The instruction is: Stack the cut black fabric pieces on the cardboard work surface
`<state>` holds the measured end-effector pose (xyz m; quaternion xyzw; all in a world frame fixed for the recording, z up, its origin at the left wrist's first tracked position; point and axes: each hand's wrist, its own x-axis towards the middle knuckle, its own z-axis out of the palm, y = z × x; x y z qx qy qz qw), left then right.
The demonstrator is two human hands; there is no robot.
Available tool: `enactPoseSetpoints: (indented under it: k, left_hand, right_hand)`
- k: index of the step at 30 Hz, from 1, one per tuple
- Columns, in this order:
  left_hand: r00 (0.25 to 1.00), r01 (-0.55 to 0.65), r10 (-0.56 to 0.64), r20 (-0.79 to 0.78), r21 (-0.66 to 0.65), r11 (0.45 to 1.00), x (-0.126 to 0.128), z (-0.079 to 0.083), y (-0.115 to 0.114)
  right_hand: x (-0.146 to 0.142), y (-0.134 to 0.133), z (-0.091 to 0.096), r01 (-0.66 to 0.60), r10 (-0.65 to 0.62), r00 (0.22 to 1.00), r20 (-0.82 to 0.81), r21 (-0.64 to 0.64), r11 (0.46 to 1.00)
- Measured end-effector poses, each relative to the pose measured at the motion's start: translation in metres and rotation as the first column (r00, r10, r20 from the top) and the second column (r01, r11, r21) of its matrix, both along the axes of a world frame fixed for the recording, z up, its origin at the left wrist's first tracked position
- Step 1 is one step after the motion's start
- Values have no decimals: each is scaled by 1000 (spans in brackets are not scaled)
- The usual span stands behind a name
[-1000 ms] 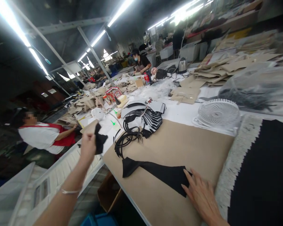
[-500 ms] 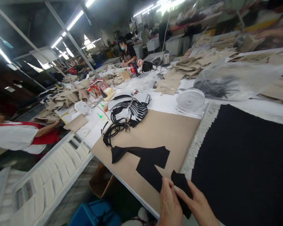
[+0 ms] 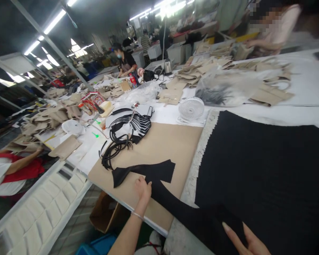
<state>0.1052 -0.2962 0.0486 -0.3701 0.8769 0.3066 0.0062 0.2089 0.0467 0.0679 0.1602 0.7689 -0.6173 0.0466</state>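
Cloth [image 3: 194,219]: black | left hand [image 3: 143,190]: grip clamped on its far end | right hand [image 3: 253,244]: grip clamped on its near part

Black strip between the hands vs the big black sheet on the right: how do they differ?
Size: the black strip is narrow; the black sheet is far broader.
Pose: the strip spans from the left hand to the right hand; the sheet lies spread flat.
Edges: the strip's look smooth; the sheet's left one is jagged.
Shared: both are black.

The bottom edge crops the right hand [image 3: 252,246] and blue bin [image 3: 95,247].
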Motion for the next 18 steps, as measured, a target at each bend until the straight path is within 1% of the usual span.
enactPoseSetpoints:
  k: [2,4,7,9,11,13,15,17,18]
  left_hand:
    - [999,29,-30,28,51,998,-5,-3,1]
    - [996,71,-78,52,133,989,-9,-2,3]
    - [986,139,-156,51,252,958,-15,1,2]
    - [980,179,-196,22,322,930,-14,5,1]
    - [973,218,-230,-14,380,899,-8,11,6]
    - [962,263,-266,-58,458,850,2,20,20]
    - [953,292,-284,-106,566,771,10,29,44]
    - [946,305,-293,-137,677,670,14,33,78]
    - [941,310,-307,-140,717,624,15,33,97]
  right_hand:
    - [7,-2,4,51,-54,996,69,54,997]
    - [11,-4,10,91,-105,988,114,119,989]
    - [16,1,16,152,-169,980,101,162,975]
    - [24,15,17,201,-218,972,83,177,963]
    - [37,38,16,236,-261,960,99,213,948]
    - [52,72,13,274,-312,943,117,261,926]
    - [67,113,8,306,-344,933,101,278,911]
    - [80,157,5,322,-352,933,69,269,907]
    - [85,178,3,331,-360,931,63,272,904]
